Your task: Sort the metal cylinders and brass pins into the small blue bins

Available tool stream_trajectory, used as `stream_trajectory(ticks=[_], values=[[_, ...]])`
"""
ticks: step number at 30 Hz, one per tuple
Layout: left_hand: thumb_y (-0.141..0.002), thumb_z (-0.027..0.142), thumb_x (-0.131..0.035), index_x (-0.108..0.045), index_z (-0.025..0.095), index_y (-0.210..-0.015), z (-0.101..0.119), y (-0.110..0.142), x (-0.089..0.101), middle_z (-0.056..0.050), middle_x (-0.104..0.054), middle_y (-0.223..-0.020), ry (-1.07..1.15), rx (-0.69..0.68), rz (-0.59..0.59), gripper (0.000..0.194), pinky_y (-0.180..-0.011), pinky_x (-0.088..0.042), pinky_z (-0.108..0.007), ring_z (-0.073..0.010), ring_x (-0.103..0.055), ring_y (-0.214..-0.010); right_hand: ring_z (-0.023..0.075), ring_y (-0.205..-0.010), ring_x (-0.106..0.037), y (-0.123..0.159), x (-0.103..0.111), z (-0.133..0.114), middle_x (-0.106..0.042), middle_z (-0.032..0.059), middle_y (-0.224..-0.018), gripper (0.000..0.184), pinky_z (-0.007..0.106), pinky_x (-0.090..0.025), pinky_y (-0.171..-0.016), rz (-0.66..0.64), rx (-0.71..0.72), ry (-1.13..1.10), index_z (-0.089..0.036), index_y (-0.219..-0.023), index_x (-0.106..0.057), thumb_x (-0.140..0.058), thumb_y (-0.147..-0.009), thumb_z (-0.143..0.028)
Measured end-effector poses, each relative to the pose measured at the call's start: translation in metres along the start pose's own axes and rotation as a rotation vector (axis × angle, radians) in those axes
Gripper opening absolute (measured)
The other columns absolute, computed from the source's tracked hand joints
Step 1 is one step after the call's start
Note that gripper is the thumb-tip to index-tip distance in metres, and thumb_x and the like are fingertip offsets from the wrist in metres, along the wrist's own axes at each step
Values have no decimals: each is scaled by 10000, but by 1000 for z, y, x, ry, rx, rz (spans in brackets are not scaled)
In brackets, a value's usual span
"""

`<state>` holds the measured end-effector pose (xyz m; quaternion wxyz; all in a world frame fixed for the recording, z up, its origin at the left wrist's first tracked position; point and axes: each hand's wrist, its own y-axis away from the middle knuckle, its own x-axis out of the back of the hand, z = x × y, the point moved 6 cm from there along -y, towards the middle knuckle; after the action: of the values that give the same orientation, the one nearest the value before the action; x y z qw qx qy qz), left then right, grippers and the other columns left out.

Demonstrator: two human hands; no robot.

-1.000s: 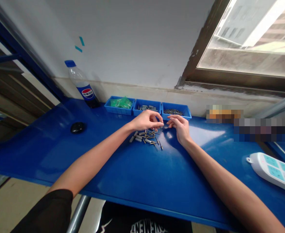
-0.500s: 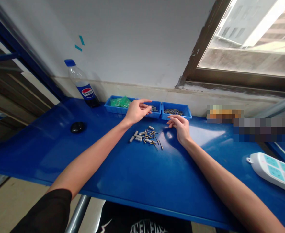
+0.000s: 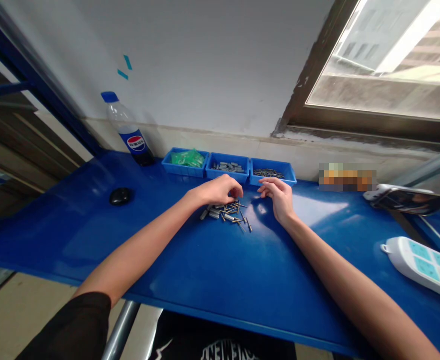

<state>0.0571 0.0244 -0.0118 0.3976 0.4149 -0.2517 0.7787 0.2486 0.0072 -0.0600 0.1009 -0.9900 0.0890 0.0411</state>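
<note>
My left hand (image 3: 225, 190) is over the back of a small pile on the blue table, its fingers curled down and closed. Whatever is between its fingertips is hidden. In the pile lie several short silver metal cylinders (image 3: 214, 214) and thin pins with brass-coloured ends (image 3: 247, 223). To the right of the pile is my right hand (image 3: 278, 197), its loosely bent fingers apart and holding nothing visible. Just beyond it stands a blue tray of thin dark metal pins (image 3: 268, 173). Silver cylinders (image 3: 227, 167) fill the middle blue tray behind my left hand.
The left blue tray (image 3: 167, 167) holds green plastic packets. A cola bottle (image 3: 135, 142) and a black mouse (image 3: 120, 196) are at the left of the blue table (image 3: 205, 280). At the right are a phone (image 3: 415, 200) and a white power strip (image 3: 422, 265).
My left hand has come from above the middle tray down to the pile, uncovering the tray's cylinders. My right hand has stayed nearly still.
</note>
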Motion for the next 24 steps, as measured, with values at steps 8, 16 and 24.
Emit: stream_trajectory(ticks=[8,16,24], values=[[-862,28,-646,-797,147,-1159,-2,-2,-1,-96,-767,-971,-44,-27,24,354,-740,-520,-261,-162,-694,-824,135,-545,-592,0,-1,-1,-719,11,-672,153,278,-455,-571,-2,-3,-1,-195,-873,-782,-707,-794,-302],[-888,156,-679,-801,149,-1070,14,0,16,-94,-757,-982,216,-52,176,218,-805,-561,-294,-165,-694,-861,136,-548,-590,0,0,-1,-714,9,-676,153,279,-459,-576,-6,7,16,-199,-880,-782,-702,-804,-306],[-831,294,-785,-774,132,-915,14,1,19,-75,-781,-871,408,-1,169,183,-714,-587,-267,-152,-726,-737,138,-553,-595,0,0,-1,-717,12,-688,163,278,-468,-570,-5,5,33,-199,-883,-777,-698,-803,-317]])
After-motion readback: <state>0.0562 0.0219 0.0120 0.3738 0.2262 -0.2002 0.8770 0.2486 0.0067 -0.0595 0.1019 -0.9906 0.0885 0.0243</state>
